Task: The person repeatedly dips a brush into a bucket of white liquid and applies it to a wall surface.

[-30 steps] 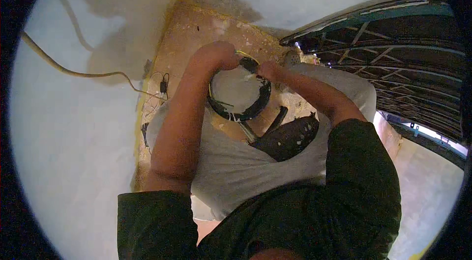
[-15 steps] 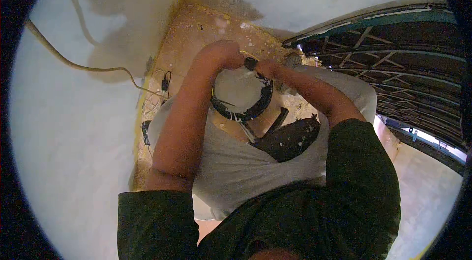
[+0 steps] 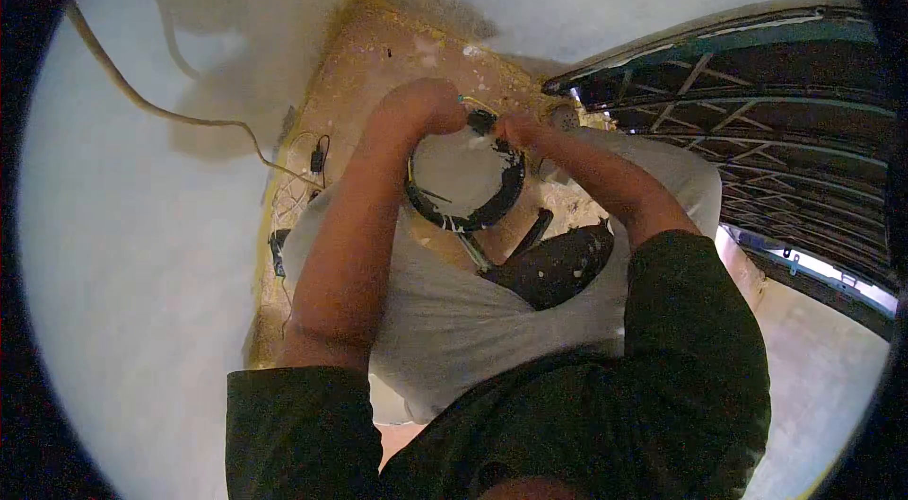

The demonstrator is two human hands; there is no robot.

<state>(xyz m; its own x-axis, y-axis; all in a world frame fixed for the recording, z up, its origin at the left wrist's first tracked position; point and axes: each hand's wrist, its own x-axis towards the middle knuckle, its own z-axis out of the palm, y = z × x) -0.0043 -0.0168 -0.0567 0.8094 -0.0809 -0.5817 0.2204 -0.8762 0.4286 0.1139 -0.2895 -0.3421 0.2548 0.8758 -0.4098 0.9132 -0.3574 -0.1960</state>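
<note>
A round container-like object (image 3: 458, 180) with a pale grey face sits between my knees. Its thick black rim (image 3: 492, 208) is streaked with white. Over its far edge my left hand (image 3: 437, 106) is curled closed, the fingertips turned away from view. Opposite it, my right hand (image 3: 512, 129) pinches close beside a small black piece (image 3: 481, 122) at the rim. A thin yellow-green wire (image 3: 480, 105) arcs between the two hands. I cannot tell what the fingers grip. Below the round object lies a dark, white-spotted piece (image 3: 558, 268) with two bar-like parts.
A beige cable (image 3: 180, 119) crosses the pale wall (image 3: 113, 245) at left and reaches a small black adapter (image 3: 318, 161) among loose wires. Stained brown floor (image 3: 378, 60) fills the corner. A dark metal lattice gate (image 3: 757, 103) stands at right.
My hands stay at the far rim with only slight shifts. More of the thin wire shows beside my left hand. The view has moved a little.
</note>
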